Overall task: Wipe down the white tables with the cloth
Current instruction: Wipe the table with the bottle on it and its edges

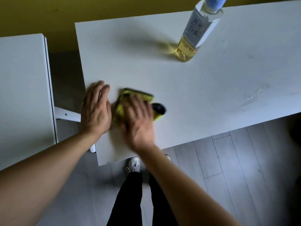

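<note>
Head view: right hand (138,118) flat on crumpled cloth (138,94).

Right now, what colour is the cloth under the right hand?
Yellow-green, blurred by motion; the cloth shows in the head view, the only one.

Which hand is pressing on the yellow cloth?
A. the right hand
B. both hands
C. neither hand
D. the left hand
A: the right hand lies over the yellow cloth on the table, while the left hand rests flat beside it.
</note>
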{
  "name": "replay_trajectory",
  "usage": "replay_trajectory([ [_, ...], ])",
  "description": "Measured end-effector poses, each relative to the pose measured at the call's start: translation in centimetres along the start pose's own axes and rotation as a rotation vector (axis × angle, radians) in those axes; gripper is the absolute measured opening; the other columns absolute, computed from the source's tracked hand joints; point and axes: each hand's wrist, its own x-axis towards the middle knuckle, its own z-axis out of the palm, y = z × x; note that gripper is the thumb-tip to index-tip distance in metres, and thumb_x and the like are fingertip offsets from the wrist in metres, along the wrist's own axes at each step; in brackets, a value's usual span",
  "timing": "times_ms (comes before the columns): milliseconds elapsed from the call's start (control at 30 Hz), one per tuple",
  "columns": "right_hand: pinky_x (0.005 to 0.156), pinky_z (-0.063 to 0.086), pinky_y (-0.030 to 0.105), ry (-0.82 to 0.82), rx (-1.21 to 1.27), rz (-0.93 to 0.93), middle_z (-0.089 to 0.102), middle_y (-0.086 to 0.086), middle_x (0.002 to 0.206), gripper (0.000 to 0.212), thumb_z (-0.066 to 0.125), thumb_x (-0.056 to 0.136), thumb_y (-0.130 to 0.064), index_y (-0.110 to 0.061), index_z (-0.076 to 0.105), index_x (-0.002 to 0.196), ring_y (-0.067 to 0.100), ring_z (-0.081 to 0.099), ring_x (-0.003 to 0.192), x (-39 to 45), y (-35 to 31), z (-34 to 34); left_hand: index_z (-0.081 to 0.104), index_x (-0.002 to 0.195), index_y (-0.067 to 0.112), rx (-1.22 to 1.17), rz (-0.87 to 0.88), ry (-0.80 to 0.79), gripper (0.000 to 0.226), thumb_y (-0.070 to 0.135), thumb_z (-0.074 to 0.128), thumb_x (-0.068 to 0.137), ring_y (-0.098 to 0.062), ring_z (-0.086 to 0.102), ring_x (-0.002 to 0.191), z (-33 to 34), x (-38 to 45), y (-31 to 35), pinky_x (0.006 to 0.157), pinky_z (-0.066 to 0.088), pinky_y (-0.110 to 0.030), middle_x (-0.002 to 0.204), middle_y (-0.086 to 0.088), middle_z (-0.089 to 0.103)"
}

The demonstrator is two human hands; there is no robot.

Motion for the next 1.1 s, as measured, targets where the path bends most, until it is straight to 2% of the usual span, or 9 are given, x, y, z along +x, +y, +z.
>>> replay_trajectory([
  [133, 0.124, 0.017, 0.05, -0.047, -0.011, -0.045, 0.037, 0.007, 0.16, 0.053, 0.055, 0.099, -0.036, -0.014, 0.049, 0.147, 0.021, 0.02, 0.154, -1.5, -2.2, 0.8, 0.051, 0.148, 0.001, 0.039, 0.012, -0.057, 0.045, 0.002, 0.044, 0.103, -0.039, 0.038, 0.149, -0.3, 0.1, 0.0, 0.125, 0.031, -0.049, 0.157, -0.02, 0.046],
  [233, 0.123, 0.019, 0.05, -0.056, -0.008, -0.076, 0.038, 0.005, 0.16, 0.052, 0.052, 0.1, -0.038, -0.016, 0.049, 0.148, 0.02, 0.021, 0.154, -0.9, 0.9, -0.9, 0.056, 0.14, 0.0, 0.049, -0.079, -0.054, 0.042, 0.013, 0.039, 0.103, -0.042, 0.045, 0.142, -0.4, 0.8, 1.4, 0.119, 0.036, -0.052, 0.15, -0.023, 0.051],
  [367, 0.123, 0.017, 0.05, 0.045, -0.061, 0.05, 0.042, 0.007, 0.157, 0.054, 0.055, 0.096, -0.038, -0.016, 0.051, 0.146, 0.024, 0.027, 0.152, 0.5, 8.6, -4.5, 0.058, 0.132, 0.002, 0.028, -0.195, -0.043, 0.049, 0.028, 0.042, 0.093, -0.044, 0.054, 0.127, 0.3, 2.7, 6.1, 0.104, 0.04, -0.053, 0.138, -0.023, 0.057],
  [567, 0.124, 0.016, 0.051, 0.175, -0.17, 0.237, 0.044, 0.01, 0.155, 0.057, 0.049, 0.094, -0.04, -0.014, 0.051, 0.145, 0.031, 0.033, 0.148, 3.6, 21.5, -11.2, 0.042, 0.153, 0.0, -0.216, -0.257, -0.12, 0.081, 0.05, 0.061, 0.091, -0.04, 0.047, 0.138, 3.9, 9.0, 18.1, 0.114, 0.037, -0.045, 0.15, -0.021, 0.048],
  [667, 0.126, 0.012, 0.049, 0.194, -0.174, 0.272, 0.043, 0.008, 0.156, 0.057, 0.046, 0.095, -0.041, -0.015, 0.051, 0.145, 0.028, 0.03, 0.149, 4.3, 24.1, -12.5, 0.028, 0.16, 0.003, -0.351, -0.362, -0.118, 0.099, 0.044, 0.081, 0.087, -0.034, 0.037, 0.147, 5.4, 13.2, 23.3, 0.118, 0.03, -0.039, 0.16, -0.017, 0.037],
  [767, 0.126, 0.012, 0.049, 0.209, -0.17, 0.256, 0.044, 0.009, 0.155, 0.057, 0.045, 0.094, -0.041, -0.015, 0.051, 0.145, 0.028, 0.031, 0.149, 4.4, 24.3, -12.6, 0.025, 0.163, 0.009, -0.454, -0.453, -0.043, 0.114, 0.045, 0.09, 0.076, -0.03, 0.037, 0.15, 6.4, 17.2, 25.8, 0.118, 0.035, -0.039, 0.164, -0.011, 0.035],
  [867, 0.126, 0.011, 0.05, 0.2, -0.168, 0.249, 0.04, 0.01, 0.157, 0.058, 0.046, 0.095, -0.04, -0.013, 0.048, 0.146, 0.029, 0.028, 0.15, 4.2, 24.2, -12.6, 0.048, 0.147, 0.017, -0.515, -0.556, 0.057, 0.089, 0.04, 0.092, 0.073, -0.023, 0.056, 0.131, 6.6, 19.8, 26.5, 0.101, 0.048, -0.034, 0.141, 0.001, 0.059],
  [967, 0.125, 0.012, 0.052, 0.191, -0.208, 0.23, 0.038, 0.01, 0.159, 0.057, 0.049, 0.096, -0.038, -0.013, 0.046, 0.148, 0.029, 0.025, 0.151, 4.2, 24.5, -12.5, 0.058, 0.121, 0.016, -0.531, -0.584, 0.098, 0.071, 0.05, 0.085, 0.065, -0.022, 0.065, 0.107, 6.4, 19.9, 26.2, 0.076, 0.046, -0.029, 0.109, 0.01, 0.066],
  [1100, 0.125, 0.012, 0.053, 0.205, -0.237, 0.216, 0.039, 0.01, 0.158, 0.056, 0.05, 0.097, -0.038, -0.012, 0.047, 0.147, 0.029, 0.026, 0.151, 4.3, 24.5, -12.2, 0.056, 0.117, 0.016, -0.505, -0.621, 0.189, 0.068, 0.05, 0.082, 0.065, -0.02, 0.065, 0.1, 5.6, 17.6, 23.2, 0.076, 0.047, -0.029, 0.104, 0.01, 0.065],
])
